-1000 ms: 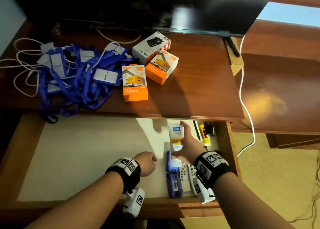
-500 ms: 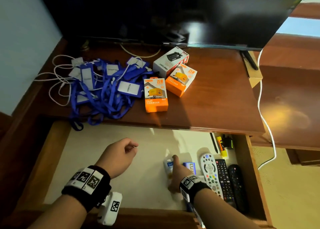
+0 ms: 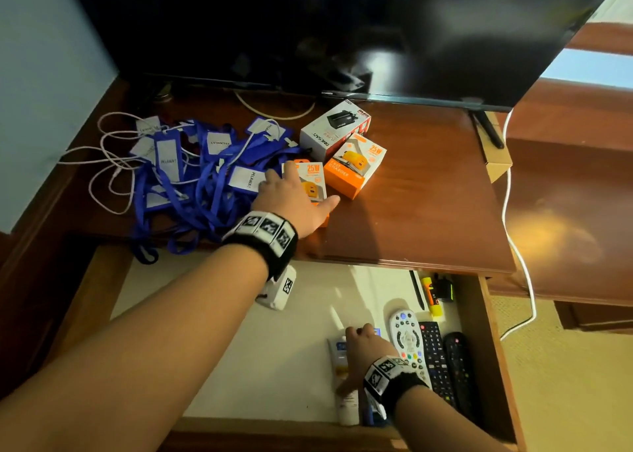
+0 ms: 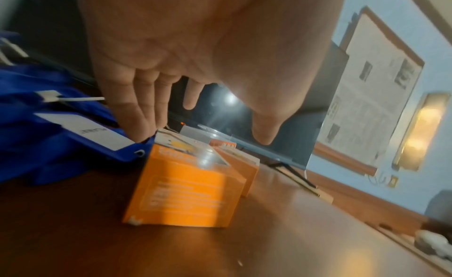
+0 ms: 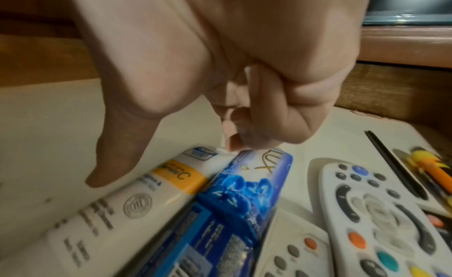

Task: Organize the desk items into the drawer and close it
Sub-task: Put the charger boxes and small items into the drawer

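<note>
My left hand (image 3: 303,189) (image 4: 203,136) is spread open over the nearest orange charger box (image 3: 313,181) (image 4: 186,188) on the desk, fingertips touching its top left edge, thumb free on the right. Behind it lie a second orange box (image 3: 352,164) and a white charger box (image 3: 334,131). A heap of blue lanyards (image 3: 191,184) (image 4: 36,138) lies to the left. In the open drawer (image 3: 205,331) my right hand (image 3: 359,349) (image 5: 166,161) has its fingers curled, holding nothing, with knuckles on the far ends of a white tube (image 3: 347,407) (image 5: 117,209) and a blue box (image 5: 234,194).
A white remote (image 3: 407,338) (image 5: 381,213) and two black remotes (image 3: 436,355) lie along the drawer's right side, a pen (image 3: 418,290) and a yellow highlighter (image 3: 431,294) behind them. A TV (image 3: 342,30) stands at the desk's back. A white cable (image 3: 517,239) hangs at the right.
My left hand has risen out of the drawer to the desk and opened over the nearest orange box. My right hand has stayed on the tube and blue box.
</note>
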Demonstrator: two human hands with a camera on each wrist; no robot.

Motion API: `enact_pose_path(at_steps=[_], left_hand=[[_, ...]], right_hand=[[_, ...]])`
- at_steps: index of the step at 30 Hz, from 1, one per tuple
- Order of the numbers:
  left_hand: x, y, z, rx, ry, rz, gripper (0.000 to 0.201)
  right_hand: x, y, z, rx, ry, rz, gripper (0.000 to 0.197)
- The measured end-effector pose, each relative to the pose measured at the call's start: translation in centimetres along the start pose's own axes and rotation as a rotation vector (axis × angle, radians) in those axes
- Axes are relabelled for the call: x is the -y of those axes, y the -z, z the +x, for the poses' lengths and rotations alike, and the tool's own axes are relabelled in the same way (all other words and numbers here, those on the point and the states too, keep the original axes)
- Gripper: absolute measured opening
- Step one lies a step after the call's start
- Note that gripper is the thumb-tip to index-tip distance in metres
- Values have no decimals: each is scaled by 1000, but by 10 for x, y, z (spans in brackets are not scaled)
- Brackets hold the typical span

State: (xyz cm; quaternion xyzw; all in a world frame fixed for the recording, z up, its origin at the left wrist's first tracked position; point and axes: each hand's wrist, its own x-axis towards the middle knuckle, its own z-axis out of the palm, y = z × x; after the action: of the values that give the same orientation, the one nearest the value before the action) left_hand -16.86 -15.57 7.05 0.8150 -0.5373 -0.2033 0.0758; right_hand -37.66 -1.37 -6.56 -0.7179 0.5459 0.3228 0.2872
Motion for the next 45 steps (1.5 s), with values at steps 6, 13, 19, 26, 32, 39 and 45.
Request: enact_pose_path(at_steps=[6, 13, 19, 26, 32, 39, 45], left_hand=[[-13, -18, 30, 8, 84, 104, 113], [1, -10, -4, 24, 66, 14, 102], [47, -6, -103, -112, -32, -117, 97], [113, -21, -171, 53, 83, -40, 97], [131, -36, -169, 139, 147, 19, 95], [138, -90, -137, 398, 206, 116, 112], [133, -127, -118, 522, 156, 171, 135]], right_hand=[[-35, 78, -7, -275, -97, 365, 48], [-49, 230, -14, -916, -80, 652, 28], [-12, 298, 33, -727, -103, 739, 90], [27, 307, 84, -593, -258, 738, 136], [27, 296, 97, -448, -262, 780, 144], [23, 246, 32, -306, -233, 523, 139], [34, 155, -67, -265, 108, 491, 145]])
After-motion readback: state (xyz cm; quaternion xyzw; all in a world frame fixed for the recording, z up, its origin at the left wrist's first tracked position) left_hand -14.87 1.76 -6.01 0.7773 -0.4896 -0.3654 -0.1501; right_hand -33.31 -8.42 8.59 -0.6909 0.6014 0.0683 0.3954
